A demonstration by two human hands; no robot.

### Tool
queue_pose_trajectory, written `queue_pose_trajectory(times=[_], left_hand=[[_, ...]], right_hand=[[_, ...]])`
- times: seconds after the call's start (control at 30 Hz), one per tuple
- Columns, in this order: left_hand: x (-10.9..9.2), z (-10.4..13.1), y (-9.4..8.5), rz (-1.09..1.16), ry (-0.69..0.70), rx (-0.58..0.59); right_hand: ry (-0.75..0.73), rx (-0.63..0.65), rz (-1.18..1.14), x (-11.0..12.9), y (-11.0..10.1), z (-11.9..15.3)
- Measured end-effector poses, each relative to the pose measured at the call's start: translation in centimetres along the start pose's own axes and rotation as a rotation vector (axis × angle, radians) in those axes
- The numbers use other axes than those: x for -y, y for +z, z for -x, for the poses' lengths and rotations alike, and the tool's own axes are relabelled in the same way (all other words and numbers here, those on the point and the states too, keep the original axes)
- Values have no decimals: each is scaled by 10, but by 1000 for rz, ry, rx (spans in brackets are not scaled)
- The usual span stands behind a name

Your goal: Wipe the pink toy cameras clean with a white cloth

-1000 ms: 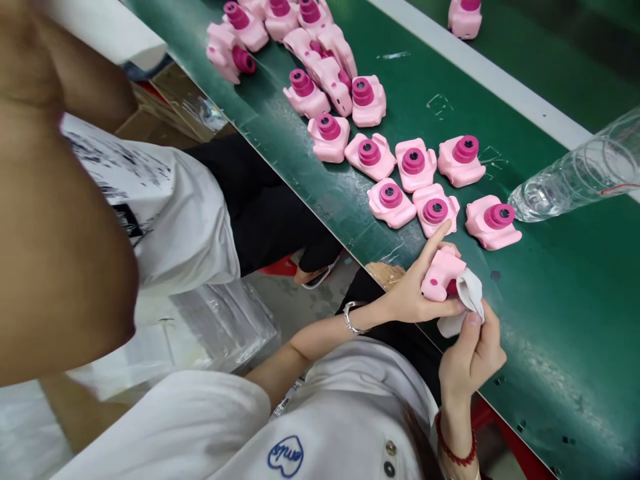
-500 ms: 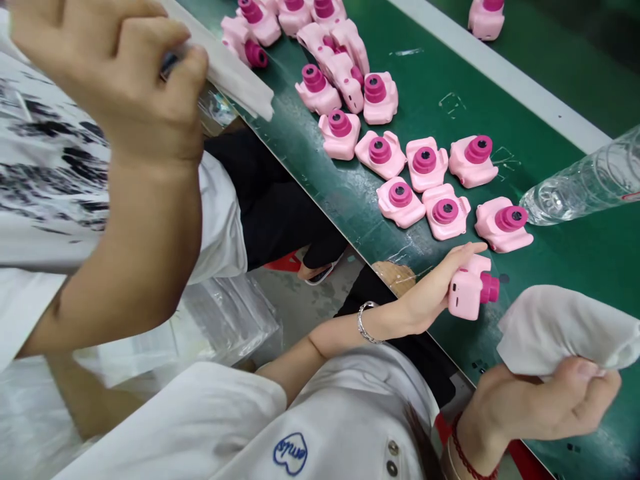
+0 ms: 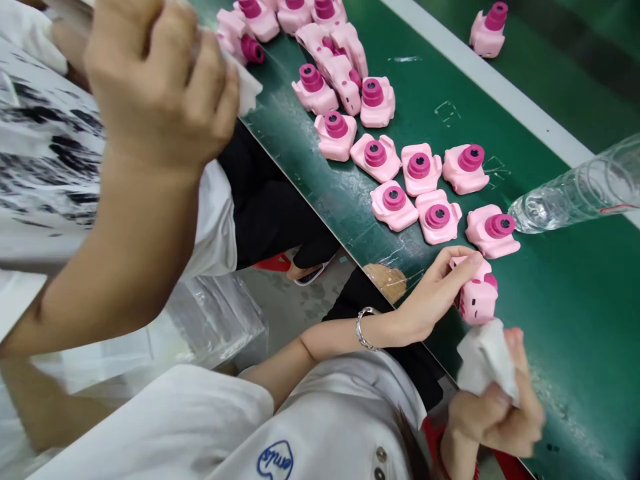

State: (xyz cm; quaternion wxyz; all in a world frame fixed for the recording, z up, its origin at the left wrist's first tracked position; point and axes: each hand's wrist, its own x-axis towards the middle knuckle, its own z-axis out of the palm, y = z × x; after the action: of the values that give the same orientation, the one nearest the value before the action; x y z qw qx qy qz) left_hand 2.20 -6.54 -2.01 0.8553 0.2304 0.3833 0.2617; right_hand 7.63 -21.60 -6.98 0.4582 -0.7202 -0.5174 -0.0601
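Note:
My left hand (image 3: 435, 297), with a silver chain bracelet at its wrist, is wrapped round a pink toy camera (image 3: 479, 300) over the near table edge. That camera is turned on its side, its magenta lens facing away from me. In my right hand (image 3: 500, 413) is a bunched white cloth (image 3: 485, 360), just below the held camera; whether they touch I cannot tell. Several like toy cameras lie lens up on the green table, the nearest being a pink toy camera (image 3: 493, 231) beyond my left hand.
A clear plastic bottle (image 3: 575, 190) stands at the right, close to the nearest camera. Another person's hand (image 3: 165, 87) holds white material at upper left. One toy camera (image 3: 489, 32) sits past the white strip (image 3: 500, 87). Plastic-wrapped goods (image 3: 210, 327) are below.
My right hand has brought the cloth left, close to the held camera, and the cloth is now more bunched. My left hand has turned the camera and closed round it. The other person's hand has shifted right.

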Motion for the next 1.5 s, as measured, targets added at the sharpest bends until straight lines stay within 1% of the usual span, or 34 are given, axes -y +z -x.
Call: queue_pose_trajectory(times=[0.07,0.1,0.13,0.17,0.23,0.27,0.3,0.33,0.37,0.4,0.43,0.5,0.53,0.57,0.6,0.67,0.7,0.73,0.77,0.9,0.97,1.07,1.1,1.13,1.17,1.2,1.23,1.27,1.3,1.33,1.37,1.4,1.43,1.5], left_hand=[[6,2,-3,-63,42,50],[8,2,-7,-127,54,92],[9,2,-12,-228,81,143],[10,1,-19,-363,133,197],[11,-3,-33,-656,291,280],[11,-6,-40,-771,366,302],[11,-9,-47,-846,423,311],[11,-11,-52,-887,450,319],[11,-13,-56,-903,456,333],[11,-14,-59,-913,449,352],[10,-14,-61,-921,434,375],[8,-14,-61,-939,396,414],[8,-13,-60,-944,379,428],[8,-13,-59,-946,367,436],[8,-12,-58,-943,364,438],[9,-11,-57,-917,384,418],[10,-11,-57,-899,394,400],[11,-11,-57,-884,400,380],[11,-10,-57,-877,400,362],[9,-6,-57,-920,345,329],[8,-4,-57,-946,309,333],[7,-1,-58,-945,324,339],[7,-1,-59,-941,336,350],[6,0,-59,-937,343,365],[5,0,-60,-935,343,382],[4,0,-60,-936,337,396],[3,0,-60,-938,328,406],[2,0,-60,-939,322,412],[1,0,-60,-941,318,416],[1,0,-59,-944,315,421],[0,0,-59,-946,312,427],[1,0,-59,-945,311,430],[1,0,-58,-940,310,428],[2,1,-57,-926,320,399]], right_hand=[[-166,-74,97,1,13,-6],[-175,-106,138,1,18,-10],[-101,-150,163,1,22,-14],[27,-208,167,1,24,-18],[363,-288,94,-2,21,-24],[518,-289,31,-3,18,-26],[638,-270,-36,-5,14,-27],[717,-241,-90,-7,10,-28],[757,-226,-111,-8,7,-30],[756,-240,-85,-9,4,-31],[718,-277,-22,-9,2,-33],[565,-361,156,-8,2,-38],[459,-363,228,-8,3,-42],[334,-314,264,-7,4,-45],[201,-211,262,-7,7,-48],[-37,48,194,-6,12,-52],[-114,147,155,-6,15,-53],[-154,205,130,-6,17,-53],[-160,223,120,-5,20,-51],[-99,194,109,-4,23,-44],[-91,183,111,-3,21,-42],[-98,164,139,-5,13,-40],[-73,161,157,-7,9,-38],[-9,151,178,-11,5,-37],[91,125,200,-15,0,-36],[213,72,220,-19,-4,-35],[334,-11,237,-22,-8,-34],[429,-121,250,-25,-10,-33],[489,-238,259,-26,-11,-32],[513,-336,264,-25,-9,-32],[515,-386,263,-23,-6,-31],[498,-371,254,-19,-1,-31],[462,-294,232,-14,5,-30],[303,-56,160,-3,19,-28]])
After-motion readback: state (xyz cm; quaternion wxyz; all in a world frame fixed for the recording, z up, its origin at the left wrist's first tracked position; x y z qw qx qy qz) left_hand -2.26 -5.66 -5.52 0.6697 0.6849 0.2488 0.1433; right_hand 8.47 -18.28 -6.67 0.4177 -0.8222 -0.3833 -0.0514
